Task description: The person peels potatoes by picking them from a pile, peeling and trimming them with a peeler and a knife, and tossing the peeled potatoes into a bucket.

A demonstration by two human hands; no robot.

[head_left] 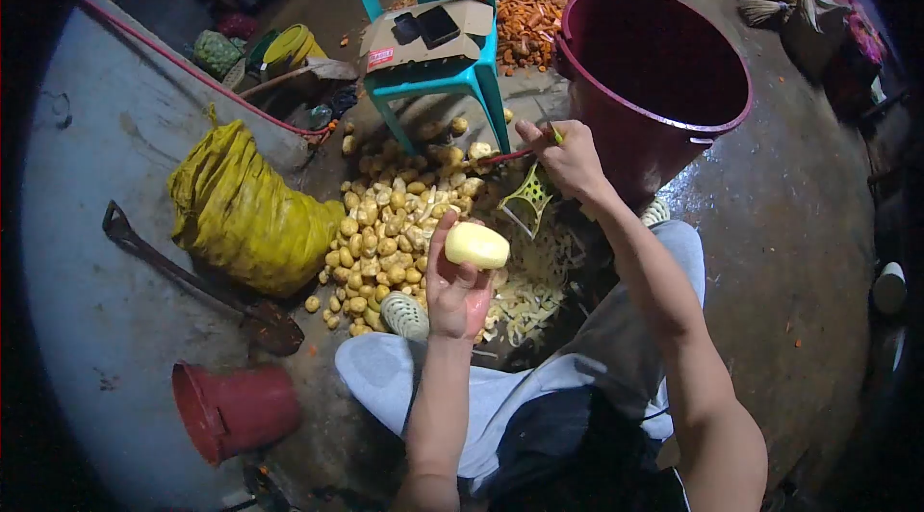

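My left hand (450, 300) is closed around a peeled, pale yellow potato (477, 245), held up in front of my lap. To its right, my right hand (572, 162) grips a yellow-green peeler (527, 196), its head pointing down and apart from the potato. A thin pointed piece sticks up above my right fingers; what it belongs to I cannot make out. Under both hands spreads a heap of potatoes (390, 238), many unpeeled. Pale peelings (534, 291) cover the floor between my feet.
A large maroon tub (626, 117) stands at the right, beside a teal chair (423, 89) bearing a cardboard box (395, 55). Orange scraps (539, 7) lie behind. On the left are a yellow sack (255, 209), a shovel (192, 281) and a red bucket (250, 411).
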